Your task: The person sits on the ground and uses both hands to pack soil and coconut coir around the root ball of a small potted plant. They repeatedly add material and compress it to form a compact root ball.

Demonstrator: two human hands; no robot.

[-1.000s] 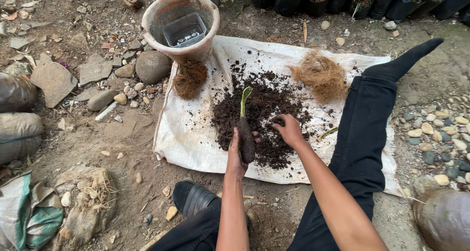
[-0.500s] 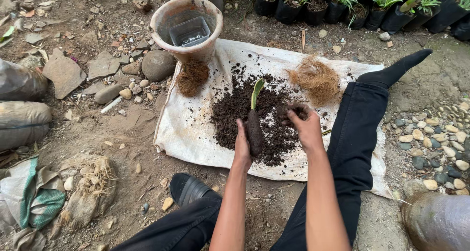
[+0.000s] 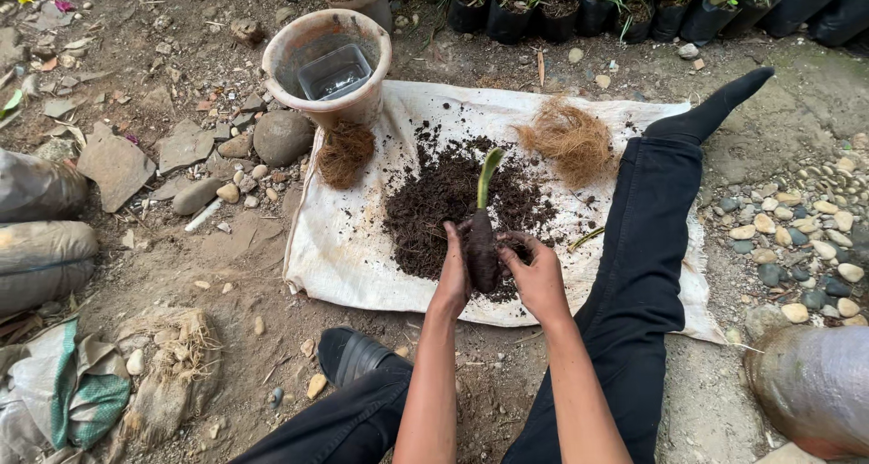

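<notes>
A small seedling (image 3: pixel 482 238) with a green shoot and a dark soil-filled bag stands upright over a pile of dark soil (image 3: pixel 453 201) on a white sack cloth (image 3: pixel 353 256). My left hand (image 3: pixel 453 274) grips the bag's left side. My right hand (image 3: pixel 536 274) cups its right side, fingers curled and soiled. Both hands press against the bag.
A clay-coloured pot (image 3: pixel 326 61) with a clear plastic tub inside stands at the cloth's far left corner. Two clumps of coconut fibre (image 3: pixel 572 141) lie on the cloth. Black seedling bags (image 3: pixel 634 11) line the back. My legs flank the cloth; stones and sacks lie left.
My right hand left the soil pile and came in against the bag's right side. The seedling now stands more upright between both hands.
</notes>
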